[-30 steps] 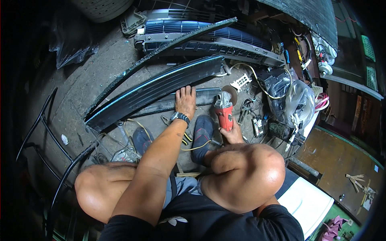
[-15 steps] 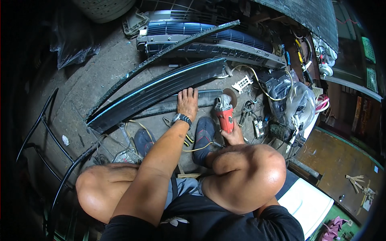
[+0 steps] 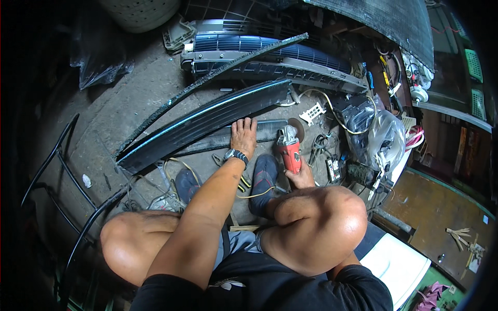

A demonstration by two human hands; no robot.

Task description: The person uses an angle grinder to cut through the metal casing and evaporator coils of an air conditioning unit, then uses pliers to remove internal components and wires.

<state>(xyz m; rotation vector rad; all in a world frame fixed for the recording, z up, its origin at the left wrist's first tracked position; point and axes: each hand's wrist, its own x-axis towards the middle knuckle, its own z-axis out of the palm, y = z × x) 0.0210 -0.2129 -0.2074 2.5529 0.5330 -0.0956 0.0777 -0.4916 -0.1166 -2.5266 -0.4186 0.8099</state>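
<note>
My left hand (image 3: 243, 137) lies with fingers stretched out across a long dark bar (image 3: 207, 141) on the floor, pressing down on it. In my right hand (image 3: 302, 176) is a red angle grinder (image 3: 290, 156), gripped by its body. The grinder's brown disc (image 3: 297, 127) stands at the right end of the bar; whether it touches cannot be told. Just beyond the bar lies a wide black ribbed panel (image 3: 212, 122) with a shiny blue-white edge. Behind that panel stretches a thin, rough-edged dark strip (image 3: 207, 78).
Farther back lies a long air-conditioner unit (image 3: 280, 62) with a blue fan roller. On the right are a white plastic grille (image 3: 312, 114), cables and a clear plastic bag (image 3: 388, 137). A bent black metal frame (image 3: 61, 171) stands at left. Pliers with yellow handles (image 3: 245, 183) lie between my feet.
The view has shifted slightly, so the scene sits a little lower. My left hand stays on the bar, and the grinder stays by the bar's right end.
</note>
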